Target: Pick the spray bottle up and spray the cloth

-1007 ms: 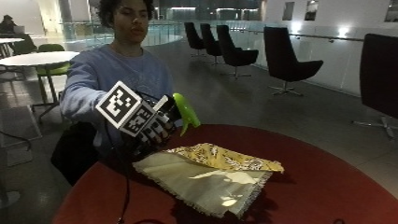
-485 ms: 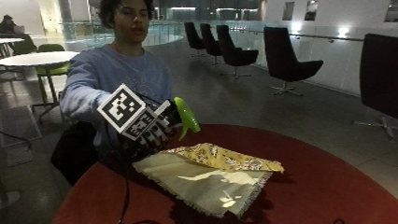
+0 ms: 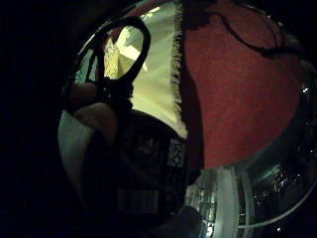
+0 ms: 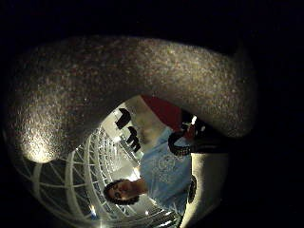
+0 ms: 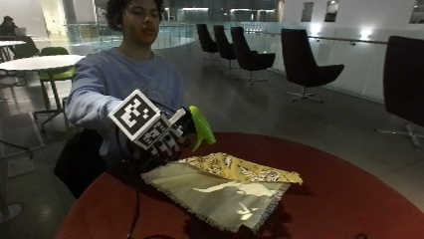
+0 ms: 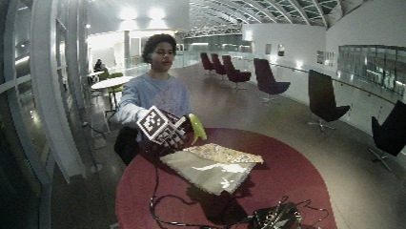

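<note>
While raised above the red table (image 5: 344, 199), gloved right hand (image 5: 162, 142) curled round green spray bottle (image 5: 201, 127), apparently nozzle toward yellow cloth (image 5: 222, 186), cloth partly folded.

Round red table (image 5: 344, 199); black chairs (image 5: 305, 64) behind; white table (image 5: 40, 62) w/ green chair (image 5: 56, 74).
</note>
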Motion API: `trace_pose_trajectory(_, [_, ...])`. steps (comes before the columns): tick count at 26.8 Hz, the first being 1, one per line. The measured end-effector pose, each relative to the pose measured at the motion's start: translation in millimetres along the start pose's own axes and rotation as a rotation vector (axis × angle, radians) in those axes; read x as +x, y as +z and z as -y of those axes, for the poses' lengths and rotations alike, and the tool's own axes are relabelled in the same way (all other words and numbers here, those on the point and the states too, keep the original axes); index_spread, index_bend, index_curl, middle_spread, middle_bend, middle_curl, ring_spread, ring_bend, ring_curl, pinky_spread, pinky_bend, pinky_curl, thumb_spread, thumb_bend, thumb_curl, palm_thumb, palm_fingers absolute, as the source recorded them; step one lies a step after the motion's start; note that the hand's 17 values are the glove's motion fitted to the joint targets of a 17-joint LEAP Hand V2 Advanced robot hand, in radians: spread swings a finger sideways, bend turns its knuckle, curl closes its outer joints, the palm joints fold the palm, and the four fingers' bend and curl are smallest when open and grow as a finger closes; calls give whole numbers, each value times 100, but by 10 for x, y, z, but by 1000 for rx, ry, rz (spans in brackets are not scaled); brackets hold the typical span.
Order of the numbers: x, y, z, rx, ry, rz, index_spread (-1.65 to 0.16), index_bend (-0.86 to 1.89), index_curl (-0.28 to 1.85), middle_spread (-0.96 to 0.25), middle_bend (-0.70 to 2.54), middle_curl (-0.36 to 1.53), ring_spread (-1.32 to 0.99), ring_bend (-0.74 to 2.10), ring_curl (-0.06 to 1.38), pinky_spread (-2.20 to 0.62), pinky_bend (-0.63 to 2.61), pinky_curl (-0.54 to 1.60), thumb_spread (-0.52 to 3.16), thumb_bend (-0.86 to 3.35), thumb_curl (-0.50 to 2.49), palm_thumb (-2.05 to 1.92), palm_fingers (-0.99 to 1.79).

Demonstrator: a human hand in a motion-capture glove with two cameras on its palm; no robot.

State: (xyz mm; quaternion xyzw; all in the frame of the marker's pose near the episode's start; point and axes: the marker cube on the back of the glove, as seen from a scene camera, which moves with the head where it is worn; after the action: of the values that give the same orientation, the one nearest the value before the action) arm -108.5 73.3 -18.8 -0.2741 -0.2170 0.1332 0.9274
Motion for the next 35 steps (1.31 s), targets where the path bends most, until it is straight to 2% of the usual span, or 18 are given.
trace_pose_trajectory(26, [-100,111,-13,-49,-17,-16,-21,14,42,-10,44,48,-6,50,40,17,17,29,110,-2,51,86,112])
trace_pose_trajectory(30, [-185,176,-43,-43,-86,43,-21,14,42,-10,44,49,-6,50,40,17,17,29,111,-2,51,85,112])
trace_pose_trajectory(35, [-422,411,-101,30,-299,174,-21,14,42,-10,44,49,-6,50,41,17,17,29,111,-2,51,85,113])
